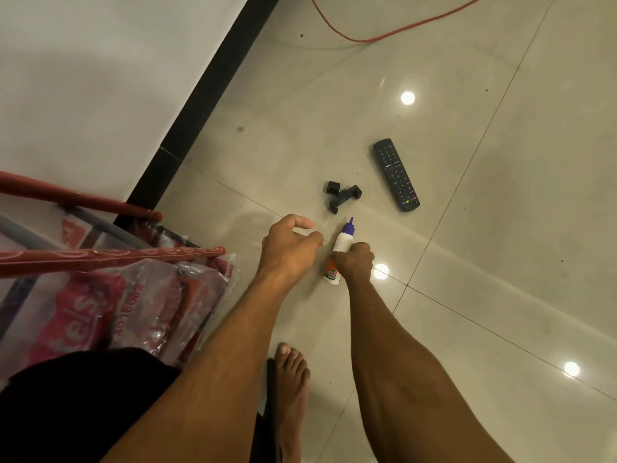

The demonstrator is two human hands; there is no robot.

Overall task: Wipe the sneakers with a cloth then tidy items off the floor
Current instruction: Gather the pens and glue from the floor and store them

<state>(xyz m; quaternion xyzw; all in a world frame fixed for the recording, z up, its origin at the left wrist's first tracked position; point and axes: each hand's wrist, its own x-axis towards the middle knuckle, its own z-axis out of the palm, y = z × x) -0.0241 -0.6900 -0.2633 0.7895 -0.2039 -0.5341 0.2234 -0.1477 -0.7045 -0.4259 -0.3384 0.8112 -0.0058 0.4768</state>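
white glue bottle (344, 241) with a purple cap is low over the tiled floor (484, 295), the right hand (354, 263) gripping its middle with curled fingers. the left hand (289, 242) hangs just beside it, fingers loosely curled, holding nothing. a black remote (396, 175) and small black plastic pieces (344, 196) lie on the floor just beyond.

Remote (396, 175) right of clips (342, 196); bottle (338, 250) nearer.
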